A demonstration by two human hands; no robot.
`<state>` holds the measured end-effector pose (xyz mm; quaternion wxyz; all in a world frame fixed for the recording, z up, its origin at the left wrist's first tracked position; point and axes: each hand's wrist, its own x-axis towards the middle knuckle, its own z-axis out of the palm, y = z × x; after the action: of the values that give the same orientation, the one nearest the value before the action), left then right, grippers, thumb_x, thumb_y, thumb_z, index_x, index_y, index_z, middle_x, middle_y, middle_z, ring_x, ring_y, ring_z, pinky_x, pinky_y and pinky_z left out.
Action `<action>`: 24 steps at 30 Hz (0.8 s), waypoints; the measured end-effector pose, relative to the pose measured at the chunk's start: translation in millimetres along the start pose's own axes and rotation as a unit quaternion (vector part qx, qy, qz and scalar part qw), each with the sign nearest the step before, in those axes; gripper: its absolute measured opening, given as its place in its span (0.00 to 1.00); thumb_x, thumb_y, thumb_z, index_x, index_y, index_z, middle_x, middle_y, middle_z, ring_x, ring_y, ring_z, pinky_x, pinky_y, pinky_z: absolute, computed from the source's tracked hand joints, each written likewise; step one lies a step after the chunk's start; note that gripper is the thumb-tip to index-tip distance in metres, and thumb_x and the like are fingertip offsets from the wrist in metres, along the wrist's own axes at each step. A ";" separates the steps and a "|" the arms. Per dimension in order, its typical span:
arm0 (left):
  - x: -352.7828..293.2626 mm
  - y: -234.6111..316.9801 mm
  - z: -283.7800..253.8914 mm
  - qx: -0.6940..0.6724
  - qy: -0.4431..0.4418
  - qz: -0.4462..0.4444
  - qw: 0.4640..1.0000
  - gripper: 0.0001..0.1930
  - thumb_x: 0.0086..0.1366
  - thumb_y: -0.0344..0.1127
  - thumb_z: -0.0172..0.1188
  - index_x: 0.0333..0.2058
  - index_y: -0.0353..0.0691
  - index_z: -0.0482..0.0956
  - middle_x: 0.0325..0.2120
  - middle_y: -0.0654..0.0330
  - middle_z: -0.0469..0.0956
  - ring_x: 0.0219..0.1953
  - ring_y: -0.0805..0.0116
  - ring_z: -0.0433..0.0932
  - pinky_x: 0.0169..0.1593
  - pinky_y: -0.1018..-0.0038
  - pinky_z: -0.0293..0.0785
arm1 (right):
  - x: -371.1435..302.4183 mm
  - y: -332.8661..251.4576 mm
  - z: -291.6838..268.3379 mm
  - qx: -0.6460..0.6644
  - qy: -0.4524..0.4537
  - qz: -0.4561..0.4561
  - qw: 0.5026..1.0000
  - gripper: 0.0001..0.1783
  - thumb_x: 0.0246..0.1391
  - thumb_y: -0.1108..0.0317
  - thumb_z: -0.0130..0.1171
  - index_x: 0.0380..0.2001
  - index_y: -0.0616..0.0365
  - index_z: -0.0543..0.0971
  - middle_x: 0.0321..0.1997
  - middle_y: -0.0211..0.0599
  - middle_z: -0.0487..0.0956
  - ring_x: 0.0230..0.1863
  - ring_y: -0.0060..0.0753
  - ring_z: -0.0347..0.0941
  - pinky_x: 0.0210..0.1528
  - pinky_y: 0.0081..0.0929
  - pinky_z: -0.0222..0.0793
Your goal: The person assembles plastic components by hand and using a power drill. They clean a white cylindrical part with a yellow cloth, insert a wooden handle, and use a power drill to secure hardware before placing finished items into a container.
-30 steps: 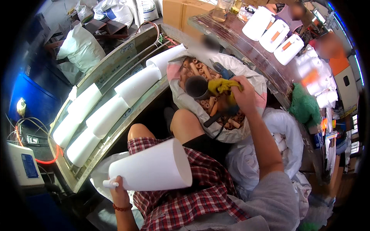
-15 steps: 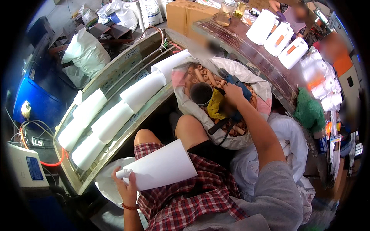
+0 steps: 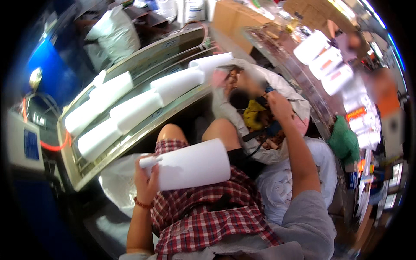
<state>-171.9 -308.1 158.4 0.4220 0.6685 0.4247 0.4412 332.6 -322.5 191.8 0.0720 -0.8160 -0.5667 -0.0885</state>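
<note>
My left hand (image 3: 146,180) is closed round the narrow neck end of a white plastic bottle (image 3: 195,167), which lies sideways over my lap. Ahead and to the right, my right hand (image 3: 281,106) is closed on a blue power drill (image 3: 273,130), partly hidden by my fingers and blurred. The drill lies in an open woven sack (image 3: 299,93) that holds several pinkish-brown tubes (image 3: 271,144). Beside the drill are a yellow cloth-like piece (image 3: 255,116) and a dark round cup (image 3: 239,99).
Several white bottles (image 3: 134,110) lie in rows on a metal-framed trough (image 3: 86,175) at left. White jugs (image 3: 326,63) stand on a wooden table (image 3: 281,50). A white bag (image 3: 277,186) sits by my right side; green netting (image 3: 344,141) hangs at the table edge.
The view has shifted. My right hand has moved from the tubes beside the drill onto the drill itself. My left hand still holds the white bottle, now turned more level.
</note>
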 end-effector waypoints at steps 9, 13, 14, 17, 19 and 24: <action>2.1 -2.9 -8.2 0.079 -0.012 0.000 0.997 0.17 0.58 0.32 0.58 0.44 0.35 0.68 0.33 0.48 0.75 0.36 0.49 0.73 0.42 0.62 0.68 | -63.2 -234.4 -69.4 0.211 -0.040 -0.422 0.881 0.13 0.51 0.60 0.59 0.40 0.50 0.75 0.36 0.31 0.76 0.34 0.34 0.73 0.32 0.31 0.70; -1.1 -5.4 -9.5 0.084 -0.015 0.002 0.996 0.17 0.58 0.33 0.58 0.44 0.36 0.68 0.33 0.48 0.75 0.36 0.47 0.72 0.42 0.60 0.67 | -75.6 -270.0 -65.3 0.223 -0.105 -0.455 0.855 0.18 0.53 0.58 0.58 0.41 0.58 0.73 0.30 0.38 0.76 0.28 0.38 0.74 0.29 0.32 0.70; -0.7 -3.7 -8.4 0.089 -0.014 0.005 0.996 0.17 0.58 0.33 0.58 0.44 0.37 0.68 0.33 0.48 0.75 0.36 0.48 0.72 0.42 0.60 0.66 | -75.7 -274.4 -63.0 0.236 -0.097 -0.466 0.847 0.17 0.53 0.58 0.57 0.41 0.59 0.73 0.30 0.38 0.76 0.27 0.38 0.74 0.29 0.32 0.70; 1.0 3.9 -8.6 0.101 -0.017 0.016 0.995 0.16 0.58 0.33 0.58 0.44 0.37 0.67 0.33 0.49 0.74 0.36 0.48 0.71 0.43 0.60 0.66 | -74.0 -280.2 -49.6 0.251 -0.061 -0.488 0.834 0.17 0.53 0.58 0.57 0.40 0.59 0.72 0.29 0.37 0.76 0.27 0.37 0.75 0.26 0.31 0.69; 2.2 4.7 -9.6 0.103 -0.022 0.025 0.994 0.16 0.58 0.34 0.57 0.44 0.38 0.67 0.33 0.50 0.74 0.36 0.48 0.71 0.43 0.60 0.65 | -71.8 -280.9 -47.6 0.225 -0.041 -0.507 0.831 0.17 0.52 0.59 0.58 0.40 0.58 0.71 0.29 0.36 0.76 0.27 0.35 0.75 0.25 0.30 0.69; 1.9 4.5 -10.1 0.109 -0.033 0.028 0.993 0.16 0.58 0.33 0.57 0.44 0.38 0.67 0.34 0.50 0.74 0.37 0.48 0.71 0.44 0.60 0.65 | -71.0 -279.2 -46.0 0.126 0.013 -0.557 0.821 0.19 0.51 0.60 0.58 0.43 0.58 0.70 0.27 0.34 0.75 0.27 0.30 0.76 0.24 0.26 0.68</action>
<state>-180.1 -305.7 165.6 0.3477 0.7362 0.4377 0.3815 43.6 -300.2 225.3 0.1199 -0.3443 -0.9297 -0.0519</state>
